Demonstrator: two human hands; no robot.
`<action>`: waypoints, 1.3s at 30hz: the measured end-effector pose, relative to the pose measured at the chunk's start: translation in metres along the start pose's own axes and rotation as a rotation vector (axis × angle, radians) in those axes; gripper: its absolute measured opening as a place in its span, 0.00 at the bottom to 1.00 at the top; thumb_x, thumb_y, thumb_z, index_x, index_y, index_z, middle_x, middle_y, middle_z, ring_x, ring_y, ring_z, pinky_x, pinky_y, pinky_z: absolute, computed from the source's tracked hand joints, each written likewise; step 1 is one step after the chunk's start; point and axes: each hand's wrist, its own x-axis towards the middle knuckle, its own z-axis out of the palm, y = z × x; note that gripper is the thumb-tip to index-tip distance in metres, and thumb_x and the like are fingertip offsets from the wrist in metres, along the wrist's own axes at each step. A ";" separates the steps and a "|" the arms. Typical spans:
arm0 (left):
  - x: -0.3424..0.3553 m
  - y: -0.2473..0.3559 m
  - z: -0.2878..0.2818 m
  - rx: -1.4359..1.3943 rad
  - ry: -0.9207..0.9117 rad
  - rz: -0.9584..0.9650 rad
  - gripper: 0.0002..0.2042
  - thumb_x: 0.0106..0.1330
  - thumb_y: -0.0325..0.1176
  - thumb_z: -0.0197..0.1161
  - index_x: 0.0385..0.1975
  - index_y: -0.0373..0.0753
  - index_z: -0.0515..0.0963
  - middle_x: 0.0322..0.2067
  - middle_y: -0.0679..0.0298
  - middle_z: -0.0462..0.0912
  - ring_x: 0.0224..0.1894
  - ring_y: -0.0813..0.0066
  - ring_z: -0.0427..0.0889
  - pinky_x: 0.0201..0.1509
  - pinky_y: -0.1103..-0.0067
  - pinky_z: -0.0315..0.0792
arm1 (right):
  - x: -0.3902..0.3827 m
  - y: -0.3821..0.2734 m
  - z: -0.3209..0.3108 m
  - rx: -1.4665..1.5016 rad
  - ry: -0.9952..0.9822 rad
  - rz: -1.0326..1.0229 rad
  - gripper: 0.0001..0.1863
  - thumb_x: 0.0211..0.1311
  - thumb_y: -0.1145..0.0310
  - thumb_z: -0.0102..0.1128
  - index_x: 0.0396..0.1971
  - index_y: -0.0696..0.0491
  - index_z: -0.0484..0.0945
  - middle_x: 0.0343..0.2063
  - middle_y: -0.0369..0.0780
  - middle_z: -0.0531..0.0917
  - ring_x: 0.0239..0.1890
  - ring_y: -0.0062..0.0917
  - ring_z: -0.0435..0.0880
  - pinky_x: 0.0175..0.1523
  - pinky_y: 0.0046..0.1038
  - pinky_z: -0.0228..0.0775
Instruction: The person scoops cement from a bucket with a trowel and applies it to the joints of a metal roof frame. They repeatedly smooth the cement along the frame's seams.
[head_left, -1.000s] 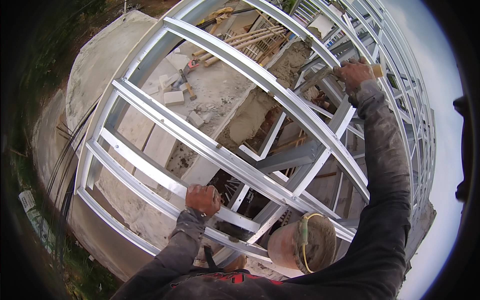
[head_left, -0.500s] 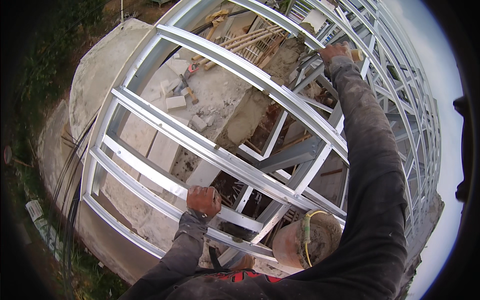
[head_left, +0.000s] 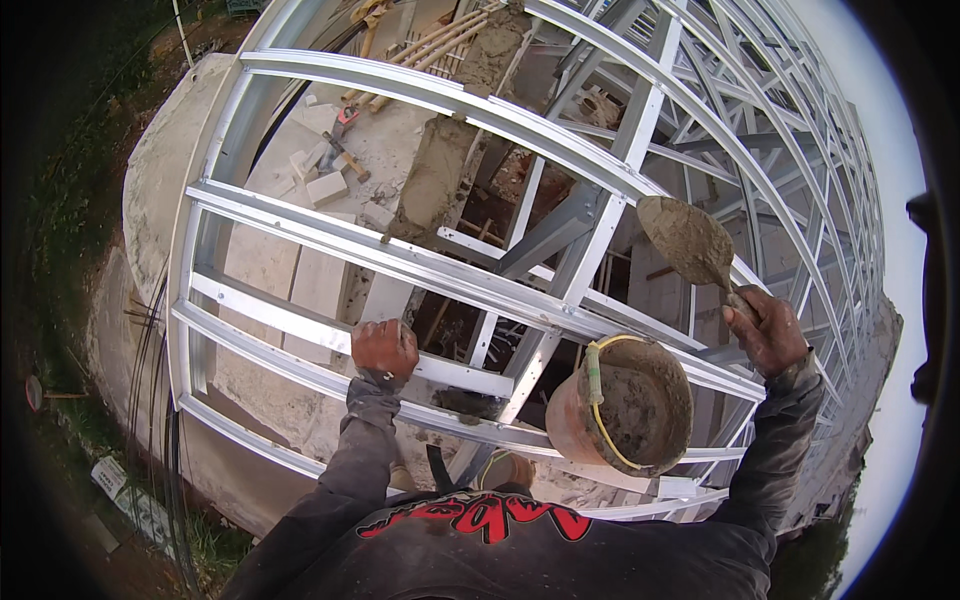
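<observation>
My right hand (head_left: 768, 332) is closed round the handle of a mason's trowel (head_left: 688, 240), whose blade is coated with grey mortar and points up and left. My left hand (head_left: 385, 350) is closed on a silvery metal batten (head_left: 290, 318) of the frame in front of me; its fingertips are hidden. Just below the trowel, a bucket (head_left: 568, 412) with a yellow handle sits by the battens, with grey mortar (head_left: 638, 405) inside. Wet mortar also lies along the wall top (head_left: 430, 180) beneath the frame.
Metal roof framing (head_left: 400, 258) crosses the view, with open gaps showing a lower level. A hammer (head_left: 346, 158) lies among pale blocks (head_left: 327, 188) on the concrete slab. Bamboo poles (head_left: 430, 48) lie beyond. Dark cables (head_left: 160, 370) hang at the left edge.
My right hand has come back from the far frame, down and toward me, bringing the mortar-coated trowel into full view near the bucket. My left hand stays on the batten; the view has shifted.
</observation>
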 end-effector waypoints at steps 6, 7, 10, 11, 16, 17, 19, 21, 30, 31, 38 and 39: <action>-0.007 -0.004 0.022 0.069 0.086 -0.024 0.10 0.58 0.37 0.57 0.35 0.42 0.81 0.25 0.59 0.82 0.30 0.57 0.79 0.44 0.63 0.70 | -0.086 0.079 0.058 -0.100 -0.363 -0.021 0.19 0.59 0.56 0.60 0.28 0.61 0.77 0.16 0.47 0.76 0.20 0.41 0.77 0.29 0.37 0.67; -0.010 -0.003 0.024 0.094 0.059 0.008 0.10 0.59 0.38 0.57 0.34 0.43 0.81 0.25 0.59 0.81 0.30 0.58 0.79 0.45 0.63 0.70 | -0.086 0.078 0.074 -0.128 -0.376 -0.007 0.19 0.59 0.55 0.59 0.28 0.60 0.78 0.17 0.48 0.77 0.21 0.42 0.79 0.31 0.39 0.69; -0.015 -0.001 0.025 0.211 -0.033 0.039 0.10 0.59 0.39 0.56 0.31 0.44 0.82 0.21 0.59 0.80 0.27 0.59 0.78 0.45 0.65 0.69 | -0.081 0.073 0.123 -0.081 -0.488 -0.048 0.19 0.60 0.55 0.57 0.31 0.58 0.80 0.24 0.49 0.81 0.31 0.42 0.82 0.39 0.41 0.72; -0.014 -0.001 0.025 0.222 -0.055 0.045 0.10 0.59 0.39 0.56 0.30 0.43 0.82 0.20 0.59 0.80 0.26 0.59 0.78 0.45 0.65 0.69 | -0.078 0.074 0.129 -0.166 -0.537 -0.028 0.18 0.61 0.55 0.57 0.33 0.57 0.80 0.28 0.49 0.82 0.34 0.41 0.82 0.42 0.40 0.73; -0.012 0.000 0.021 0.264 -0.115 0.031 0.10 0.58 0.39 0.56 0.29 0.42 0.82 0.20 0.58 0.80 0.25 0.59 0.78 0.44 0.65 0.69 | -0.067 0.101 0.133 -0.442 -0.499 0.177 0.15 0.60 0.57 0.57 0.35 0.54 0.81 0.26 0.47 0.83 0.35 0.43 0.84 0.44 0.42 0.75; -0.013 0.000 0.020 0.266 -0.096 0.048 0.10 0.58 0.39 0.56 0.29 0.42 0.82 0.20 0.57 0.79 0.25 0.59 0.77 0.43 0.65 0.70 | -0.067 0.105 0.138 -0.404 -0.584 0.085 0.15 0.60 0.57 0.56 0.34 0.53 0.82 0.26 0.47 0.83 0.35 0.43 0.84 0.43 0.42 0.75; -0.016 0.001 0.023 0.222 -0.040 0.062 0.10 0.58 0.39 0.57 0.28 0.42 0.82 0.19 0.57 0.79 0.25 0.58 0.77 0.42 0.65 0.70 | -0.066 0.110 0.152 -0.507 -0.643 -0.004 0.14 0.60 0.57 0.56 0.33 0.53 0.82 0.26 0.47 0.83 0.35 0.43 0.84 0.43 0.42 0.75; -0.020 0.001 0.025 0.188 -0.086 0.053 0.09 0.57 0.38 0.57 0.27 0.41 0.81 0.18 0.56 0.78 0.24 0.56 0.76 0.41 0.64 0.70 | -0.065 0.112 0.172 -0.305 -0.821 -0.121 0.19 0.61 0.53 0.54 0.32 0.56 0.82 0.29 0.51 0.83 0.37 0.46 0.83 0.46 0.41 0.75; -0.006 0.020 0.005 0.112 0.026 -0.012 0.08 0.47 0.36 0.59 0.22 0.38 0.78 0.17 0.51 0.73 0.25 0.49 0.73 0.37 0.59 0.66 | -0.065 0.143 0.116 -0.246 -0.405 -0.513 0.16 0.55 0.51 0.61 0.32 0.49 0.81 0.25 0.40 0.81 0.29 0.37 0.83 0.35 0.41 0.75; -0.005 0.022 0.003 0.103 0.022 -0.021 0.08 0.46 0.35 0.60 0.22 0.38 0.78 0.17 0.51 0.73 0.25 0.49 0.73 0.38 0.59 0.66 | -0.067 0.140 0.110 -0.268 -0.335 -0.444 0.15 0.55 0.52 0.61 0.32 0.49 0.81 0.25 0.40 0.81 0.29 0.38 0.83 0.35 0.41 0.75; -0.010 0.013 0.006 0.103 -0.034 -0.002 0.09 0.50 0.39 0.59 0.23 0.40 0.78 0.19 0.54 0.76 0.26 0.52 0.76 0.43 0.61 0.68 | -0.064 0.118 0.128 -0.469 -0.806 -0.013 0.21 0.58 0.47 0.55 0.36 0.49 0.83 0.31 0.47 0.84 0.37 0.41 0.84 0.45 0.41 0.75; -0.011 0.010 0.009 0.117 -0.041 -0.003 0.09 0.50 0.39 0.60 0.23 0.41 0.78 0.19 0.54 0.76 0.26 0.52 0.76 0.43 0.62 0.68 | -0.065 0.121 0.131 -0.429 -0.761 0.054 0.20 0.57 0.47 0.55 0.35 0.48 0.83 0.30 0.47 0.84 0.36 0.42 0.84 0.44 0.41 0.75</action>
